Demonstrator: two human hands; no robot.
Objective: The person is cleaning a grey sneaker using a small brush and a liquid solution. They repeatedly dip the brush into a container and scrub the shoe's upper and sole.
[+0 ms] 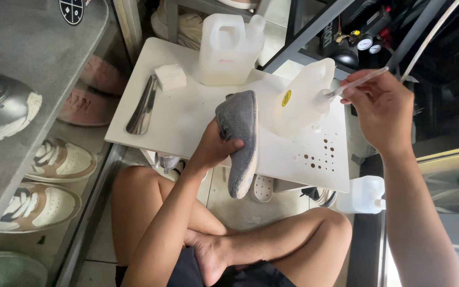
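The person sat cross-legged on a tiled floor before a low white board (187, 119), smooth and flat, with a cluster of small round holes near one corner. The left hand (213, 146) gripped a grey shoe (240, 141) of fuzzy, suede-like cloth, fingers curled into its opening and thumb pressed on the outside; the shoe was held on its side over the board's near edge, its pale rubber sole facing right. The right hand (383, 109) pinched a thin, pale brush handle (354, 84) between closed fingertips, and the brush tip was dipped into the mouth of a tilted, translucent plastic jug (301, 101) lying on the board just right of the shoe. A second jug (229, 48), squarish and milky white with a moulded handle, stood upright at the board's far edge. Beside it sat a small white block (170, 76), and near that lay a glossy metal shoehorn (143, 106), long and curved. Several sneakers (59, 159) rested on a glass shelf to the left.
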